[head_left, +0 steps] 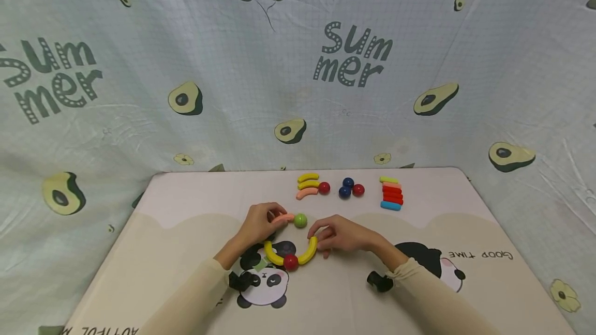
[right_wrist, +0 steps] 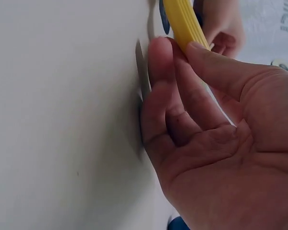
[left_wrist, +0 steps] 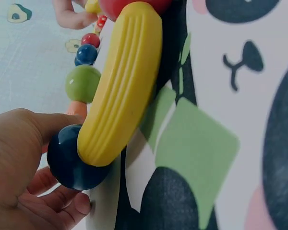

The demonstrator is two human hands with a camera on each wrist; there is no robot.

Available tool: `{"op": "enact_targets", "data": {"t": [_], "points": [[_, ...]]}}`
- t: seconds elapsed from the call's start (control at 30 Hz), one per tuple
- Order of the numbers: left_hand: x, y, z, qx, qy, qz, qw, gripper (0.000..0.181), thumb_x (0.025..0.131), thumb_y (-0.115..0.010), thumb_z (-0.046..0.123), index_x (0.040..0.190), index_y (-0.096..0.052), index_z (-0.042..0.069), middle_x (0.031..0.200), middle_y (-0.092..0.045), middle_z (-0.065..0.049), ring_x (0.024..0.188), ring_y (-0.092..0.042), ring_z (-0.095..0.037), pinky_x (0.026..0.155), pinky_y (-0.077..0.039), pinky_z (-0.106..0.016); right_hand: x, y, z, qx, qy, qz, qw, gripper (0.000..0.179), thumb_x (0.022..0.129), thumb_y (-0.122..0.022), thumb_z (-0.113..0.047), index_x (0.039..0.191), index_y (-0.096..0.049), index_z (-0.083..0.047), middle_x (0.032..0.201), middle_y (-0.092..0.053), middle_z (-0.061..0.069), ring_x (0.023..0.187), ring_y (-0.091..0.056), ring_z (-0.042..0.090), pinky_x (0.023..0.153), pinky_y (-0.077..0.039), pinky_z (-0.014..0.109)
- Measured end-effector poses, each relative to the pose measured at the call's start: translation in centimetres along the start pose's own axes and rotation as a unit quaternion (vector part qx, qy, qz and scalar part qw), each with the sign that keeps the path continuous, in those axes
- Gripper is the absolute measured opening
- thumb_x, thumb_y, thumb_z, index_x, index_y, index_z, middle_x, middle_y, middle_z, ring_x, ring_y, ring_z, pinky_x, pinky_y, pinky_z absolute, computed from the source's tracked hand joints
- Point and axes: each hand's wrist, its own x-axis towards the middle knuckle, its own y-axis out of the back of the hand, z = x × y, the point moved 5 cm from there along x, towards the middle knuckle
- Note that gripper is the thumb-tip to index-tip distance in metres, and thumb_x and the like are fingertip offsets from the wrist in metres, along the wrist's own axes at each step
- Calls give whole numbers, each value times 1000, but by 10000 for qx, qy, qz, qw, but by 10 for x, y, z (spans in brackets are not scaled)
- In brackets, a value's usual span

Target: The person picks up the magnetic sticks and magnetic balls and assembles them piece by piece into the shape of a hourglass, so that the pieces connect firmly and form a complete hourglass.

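My left hand (head_left: 264,223) pinches a peach rod (head_left: 283,218), whose far end meets a green ball (head_left: 300,221). In the left wrist view a dark blue ball (left_wrist: 77,158) sits at the tip of a curved, ridged yellow rod (left_wrist: 122,84), close against the left fingers. That rod runs to a red ball (head_left: 291,262), from which a second curved yellow rod (head_left: 308,252) rises to the right. My right hand (head_left: 344,233) holds this second rod's upper end between thumb and finger; its other fingers are curled near the tabletop.
Behind the hands lie loose yellow rods (head_left: 308,177), a peach rod (head_left: 307,193) and a red ball (head_left: 324,187). Blue balls (head_left: 344,192) and another red ball (head_left: 358,189) stand beside them. Farther right, short coloured rods (head_left: 392,195) form a column. The tabletop (head_left: 186,252) has printed pandas.
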Motion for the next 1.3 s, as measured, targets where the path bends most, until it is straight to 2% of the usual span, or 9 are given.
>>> {"op": "enact_targets", "data": {"t": [0.3,0.5,0.67,0.87,1.13,1.3], "points": [[2,-1,1,127,100,28,9999,17,89,-82,15,101,-75,5,86,-69,-3,72,-58,-14,65,-52,-23,-4,-1,9,897,-420,210,9949,33,100,-67,-9,131,-59,-3,97,-75,15,83,-72,26,74,-60,33],[7,-2,5,142,-95,-106,9998,23,89,-81,15,109,-75,4,85,-66,-2,72,-56,-16,63,-47,-24,-7,-8,6,1056,-520,839,9895,33,96,-73,-10,122,-56,-3,95,-75,13,81,-74,28,71,-61,36],[9,-3,5,115,-60,-186,9997,15,89,-81,13,102,-77,5,87,-69,-2,72,-55,-16,63,-46,-23,-8,-9,8,1277,-751,1286,9806,35,95,-74,-9,121,-53,-2,95,-75,13,82,-74,28,69,-60,36],[6,-3,6,132,-28,-288,9995,12,91,-80,16,97,-77,6,86,-70,-1,73,-56,-16,66,-49,-24,-7,0,11,1466,-1035,1778,9675,36,96,-72,-11,126,-54,-3,99,-75,11,83,-73,25,67,-60,36],[5,-4,5,33,123,-501,9987,9,91,-79,16,95,-76,9,83,-67,3,72,-56,-14,64,-48,-24,0,8,18,1752,-1052,1982,9586,31,98,-69,-9,128,-59,-5,105,-74,14,83,-72,25,66,-60,36],[4,-3,6,0,101,-534,9985,14,92,-79,15,102,-75,7,85,-67,1,73,-57,-15,65,-48,-24,1,6,17,1793,-988,2066,9568,33,98,-71,-10,128,-59,-5,104,-74,13,81,-72,25,67,-60,36]]}}
